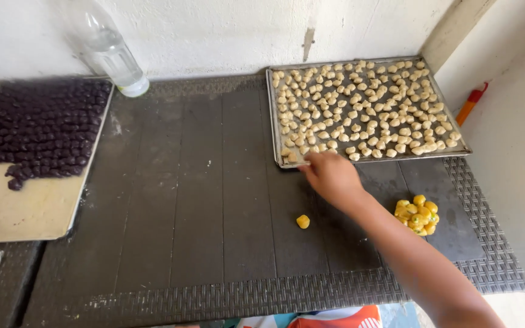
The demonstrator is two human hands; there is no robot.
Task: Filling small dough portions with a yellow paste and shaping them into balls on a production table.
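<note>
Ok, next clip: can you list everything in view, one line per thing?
table: one, dark, woven edge, fills the view
tray: one, metal, far right of table
pale pieces: many, cream, spread over tray
yellow pieces: small heap, near right
lone yellow piece: one, table middle
board: one, beige, left
dark pieces: many, purple-black, on board's far part
bottle: one, clear, far left by wall
orange tool: one, right of tray
right hand: at tray's near edge; grip unclear
left hand: not in view
</note>
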